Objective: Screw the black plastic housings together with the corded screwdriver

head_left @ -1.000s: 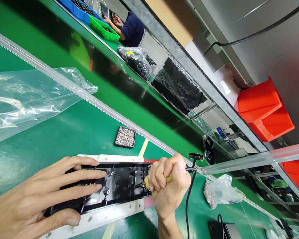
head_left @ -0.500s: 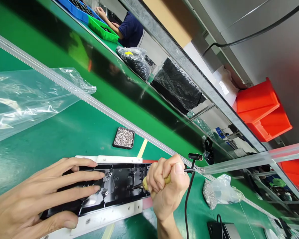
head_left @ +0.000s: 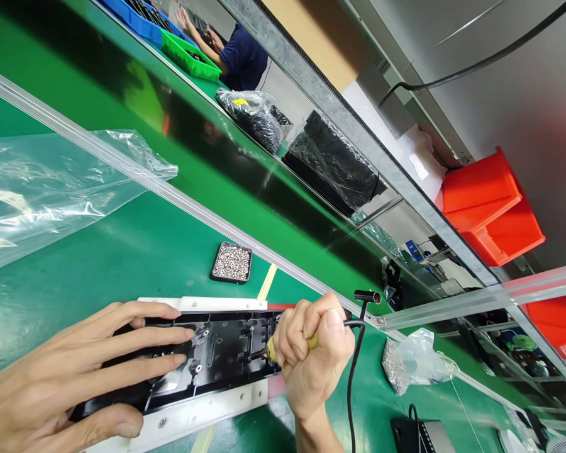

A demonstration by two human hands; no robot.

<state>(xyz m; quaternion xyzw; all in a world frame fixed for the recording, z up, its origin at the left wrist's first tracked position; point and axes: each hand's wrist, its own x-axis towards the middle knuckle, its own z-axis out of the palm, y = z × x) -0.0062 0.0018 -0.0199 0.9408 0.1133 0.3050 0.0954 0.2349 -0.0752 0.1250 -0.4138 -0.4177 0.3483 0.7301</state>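
Note:
A long black plastic panel (head_left: 226, 352) lies in a white fixture (head_left: 202, 406) on the green bench. My left hand (head_left: 70, 377) presses flat on the panel's left half, fingers spread. My right hand (head_left: 311, 355) is clenched around the yellow handle of an electric screwdriver (head_left: 314, 340), whose tip touches the panel's right part. A black cable (head_left: 353, 377) runs down from the tool.
A small black tray of screws (head_left: 231, 262) sits behind the fixture. A clear plastic bag (head_left: 51, 189) lies at the left, a bag of screws (head_left: 412, 365) at the right. Bagged black parts (head_left: 334, 160) and red bins (head_left: 490, 207) are farther back. Another person (head_left: 238, 56) works at the far end.
The view has shifted slightly; my hands stay on the panel and screwdriver. The distant person's hands moved over the green bin.

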